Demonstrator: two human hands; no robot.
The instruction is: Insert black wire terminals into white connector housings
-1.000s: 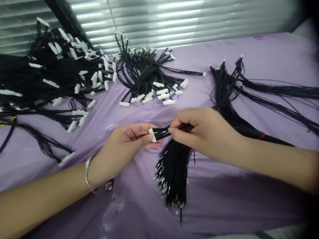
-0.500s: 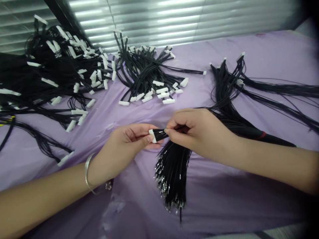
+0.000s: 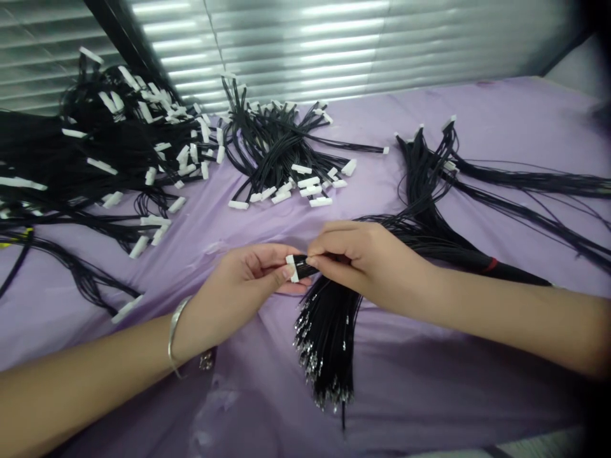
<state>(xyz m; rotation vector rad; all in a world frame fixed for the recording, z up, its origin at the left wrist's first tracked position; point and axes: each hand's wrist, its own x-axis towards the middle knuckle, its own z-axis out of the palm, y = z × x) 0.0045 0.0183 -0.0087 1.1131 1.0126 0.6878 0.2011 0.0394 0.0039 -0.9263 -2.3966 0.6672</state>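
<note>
Left hand: the left hand (image 3: 236,296) is holding up from the cloth, its left fingers (image 3: 267,262) closing with the thumb in a firm pinch around the connector.

Right hand: the right hand (image 3: 367,264) is working just beside the left, its right fingers (image 3: 329,245) clenching with the thumb on the wires close behind the connector.

Connector: the small white connector (image 3: 291,268) is standing crosswise between the two hands, above the cloth and touching no pile.

Wires: the short black wires (image 3: 304,266) are running from the connector into the right hand's pinch. Where they go past it is hidden.

Handling: the hands are staying close together, which looks right: a short span of wire leaves little room to bend at the connector. Keeping the pull in line with the wires would seem the gentler way.

Bundle: a thick black bundle (image 3: 327,337) is fanning out on the cloth under the hands, with metal terminals (image 3: 317,375) at its lower end. A red band (image 3: 489,264) is circling a second stretch, running off to the right.

Piles: wires with white connectors are lying in a centre pile (image 3: 281,159) and a larger left pile (image 3: 109,146).

Surface: a wrinkled purple cloth (image 3: 429,388) is covering the table.

Wrist: a silver bangle (image 3: 172,337) is circling the left wrist.
</note>
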